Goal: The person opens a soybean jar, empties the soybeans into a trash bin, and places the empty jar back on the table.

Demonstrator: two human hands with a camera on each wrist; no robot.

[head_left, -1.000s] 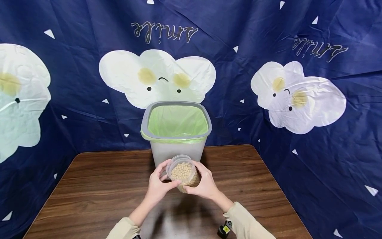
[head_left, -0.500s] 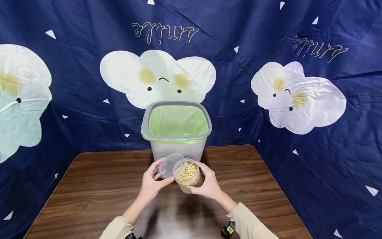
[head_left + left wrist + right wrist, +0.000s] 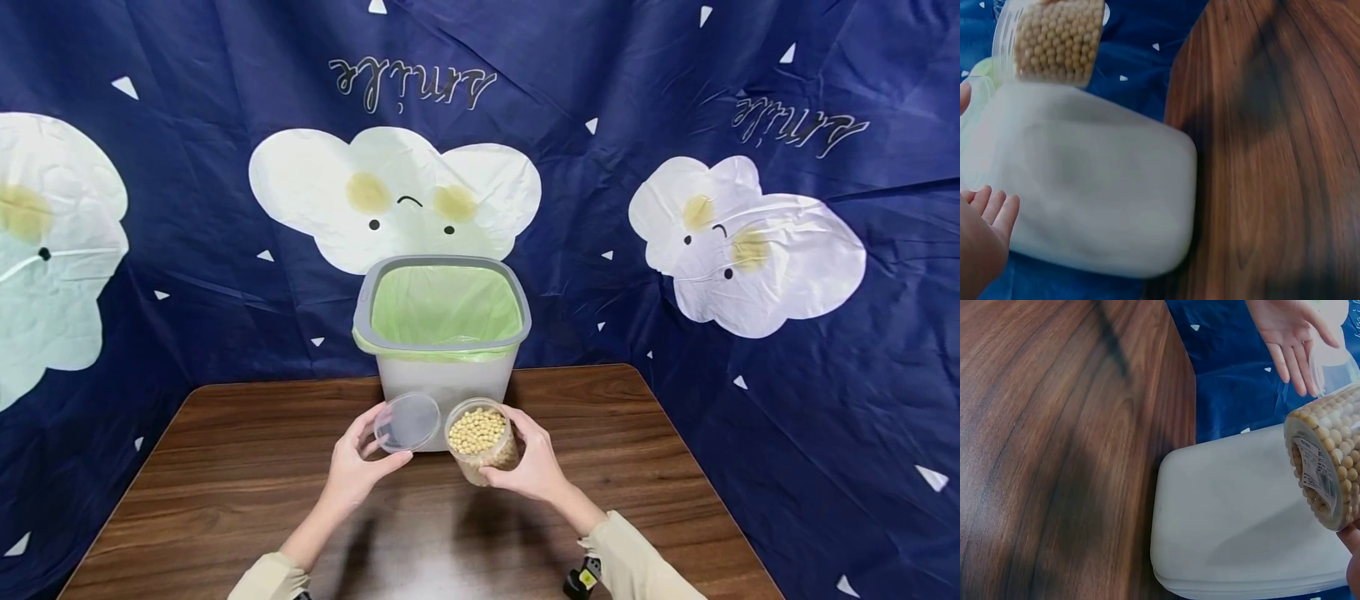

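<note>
Open jar (image 3: 482, 442) of beans is gripped by R hand (image 3: 528, 467); lid (image 3: 407, 422), just L of it, is pinched in L hand (image 3: 352, 475), before bin (image 3: 442, 333).

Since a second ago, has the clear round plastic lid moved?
Yes. The clear round plastic lid came off the jar of beans, moving left against the grey-rimmed bin.

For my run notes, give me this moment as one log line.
left hand: holds lid | right hand: holds open jar of beans | bin: behind, on table
</note>
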